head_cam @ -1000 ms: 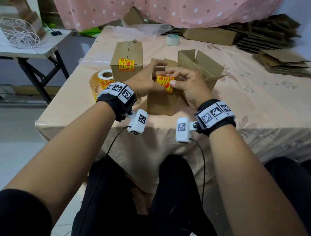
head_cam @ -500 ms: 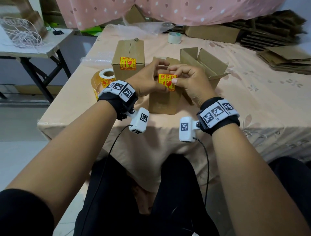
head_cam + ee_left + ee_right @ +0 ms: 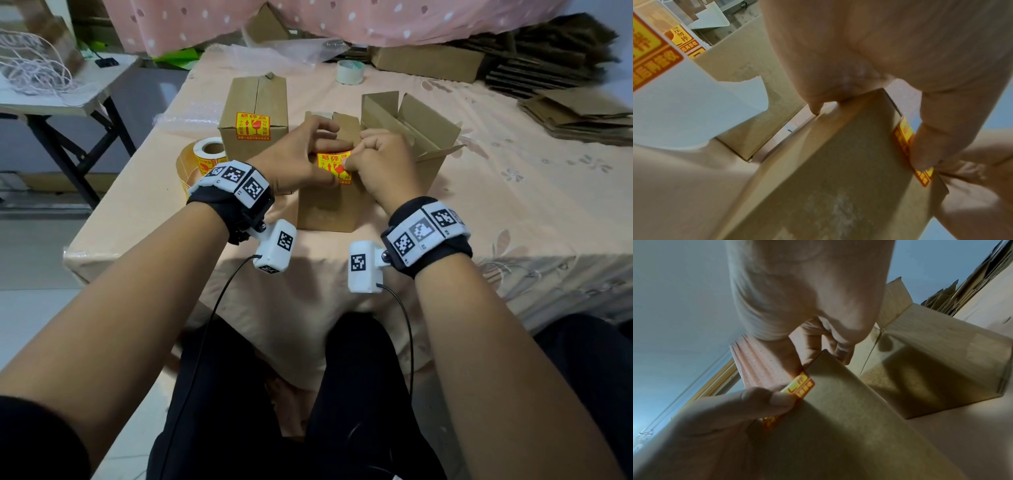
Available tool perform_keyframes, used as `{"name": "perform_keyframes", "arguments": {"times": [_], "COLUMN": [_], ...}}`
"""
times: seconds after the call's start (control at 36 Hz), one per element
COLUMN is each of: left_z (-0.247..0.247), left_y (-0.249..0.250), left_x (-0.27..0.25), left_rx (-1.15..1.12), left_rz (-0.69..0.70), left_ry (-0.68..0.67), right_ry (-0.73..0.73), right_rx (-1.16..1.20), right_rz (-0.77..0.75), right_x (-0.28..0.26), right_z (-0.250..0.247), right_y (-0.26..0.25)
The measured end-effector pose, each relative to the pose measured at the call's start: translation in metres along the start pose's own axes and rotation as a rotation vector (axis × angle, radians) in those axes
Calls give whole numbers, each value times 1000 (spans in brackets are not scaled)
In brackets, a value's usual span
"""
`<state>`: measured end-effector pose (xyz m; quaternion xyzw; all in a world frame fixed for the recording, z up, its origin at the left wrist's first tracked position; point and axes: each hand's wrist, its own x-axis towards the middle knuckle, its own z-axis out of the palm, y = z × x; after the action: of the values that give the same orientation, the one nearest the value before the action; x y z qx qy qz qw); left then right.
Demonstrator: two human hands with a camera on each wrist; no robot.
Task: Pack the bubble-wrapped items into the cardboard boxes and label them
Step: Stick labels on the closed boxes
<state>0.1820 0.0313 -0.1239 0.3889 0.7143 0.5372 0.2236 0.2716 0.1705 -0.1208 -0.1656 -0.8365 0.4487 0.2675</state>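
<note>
A closed cardboard box [image 3: 329, 209] stands near the table's front edge. A yellow and red fragile label [image 3: 331, 167] lies on its upper front face, also seen edge-on as the label [image 3: 904, 138] and the label [image 3: 804, 387]. My left hand [image 3: 301, 161] grips the box's top left, fingers over the top and thumb [image 3: 920, 146] pressed on the label. My right hand [image 3: 380, 164] has curled fingers [image 3: 838, 350] over the top edge, its thumb holding the label's right part. Whatever the box contains is hidden.
A closed, labelled box [image 3: 255, 113] stands behind on the left, an open box [image 3: 414, 126] behind on the right. A label roll [image 3: 205, 154] sits at the left, a tape roll [image 3: 349, 72] and bubble wrap [image 3: 294, 51] farther back. Flat cardboard stacks [image 3: 575, 113] lie at the right.
The label went from being held just above the box's front edge to lying against its front face. Both hands came lower and closer together on it.
</note>
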Motion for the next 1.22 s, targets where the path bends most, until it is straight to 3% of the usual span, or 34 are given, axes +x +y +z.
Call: {"name": "perform_keyframes", "arguments": {"times": [0.25,0.58,0.92,1.14,1.22], "left_z": [2,1,2,6,7], "left_y": [1,-1,-1,2,4], "left_x": [-3,-4,-5,-8,-8], "left_rx": [-8,59,114,31,-28], "left_rz": [4,6,37,25,-7], "left_ry": [17,-3,29,41,101], "right_ry": [85,132,64,77,105], "right_rx": [29,355,416,367,367], "right_rz": [7,108,180,159,148], "right_x": [-5,-20,-22,-16,-17], "right_z": [21,25,34,32,34], "right_y": [0,-6,2,7,7]}}
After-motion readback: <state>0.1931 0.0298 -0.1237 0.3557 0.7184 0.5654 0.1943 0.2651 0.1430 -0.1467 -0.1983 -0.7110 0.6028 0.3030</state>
